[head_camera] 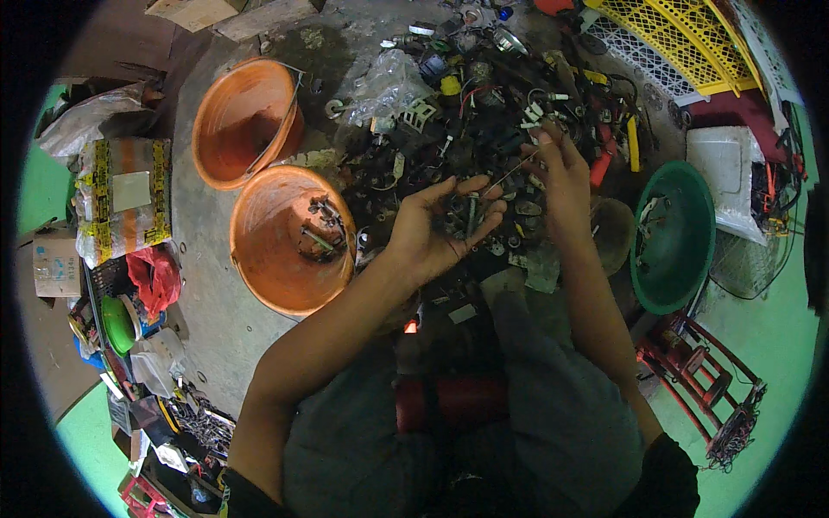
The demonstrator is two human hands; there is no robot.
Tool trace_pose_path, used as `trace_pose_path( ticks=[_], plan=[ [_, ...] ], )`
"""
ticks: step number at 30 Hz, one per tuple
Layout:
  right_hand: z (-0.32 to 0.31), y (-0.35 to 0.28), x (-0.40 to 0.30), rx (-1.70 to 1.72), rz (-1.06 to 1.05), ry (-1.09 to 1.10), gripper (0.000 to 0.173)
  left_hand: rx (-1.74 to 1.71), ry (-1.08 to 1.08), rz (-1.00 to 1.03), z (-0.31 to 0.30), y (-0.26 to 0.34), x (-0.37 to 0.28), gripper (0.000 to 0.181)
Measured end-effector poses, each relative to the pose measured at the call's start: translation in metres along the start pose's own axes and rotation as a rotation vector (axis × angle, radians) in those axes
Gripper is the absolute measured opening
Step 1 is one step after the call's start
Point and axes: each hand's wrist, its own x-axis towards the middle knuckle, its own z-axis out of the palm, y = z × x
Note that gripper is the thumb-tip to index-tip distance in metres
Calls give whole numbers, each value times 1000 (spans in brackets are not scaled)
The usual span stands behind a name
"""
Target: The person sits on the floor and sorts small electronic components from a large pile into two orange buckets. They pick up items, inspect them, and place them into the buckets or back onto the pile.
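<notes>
My left hand [427, 226] is palm up over the pile, fingers curled around a metal bolt [473, 212] and a few small dark metal pieces. My right hand [562, 171] is above and to the right, its fingertips pinching what looks like a thin wire [511, 175]. That wire slants down towards the fingers of my left hand. Beneath both hands spreads a heap of mixed scrap parts [424, 146], with dark pieces, cables and plastic bits. A white plastic connector [532, 114] shows just beyond my right fingertips.
Left of the pile stand two orange buckets; the nearer bucket [272, 246] holds several metal parts, and the farther bucket [227, 123] leans beside it. A green basin [686, 239] with some pieces is at right, near a red metal frame [699, 375]. Yellow plastic crates [686, 39] stand behind.
</notes>
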Motion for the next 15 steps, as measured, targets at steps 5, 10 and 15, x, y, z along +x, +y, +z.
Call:
trace_pose_path(
  ticks=[5,10,15],
  plan=[
    [-20,39,7,-656,-187,100,59,-5,-24,19,6,0,-1,45],
    [-9,-8,-10,-534,-413,-356,39,-6,-39,41,4,3,-3,43],
    [6,-14,-24,-615,-426,-551,28,49,62,100,-2,3,0,36]
  ],
)
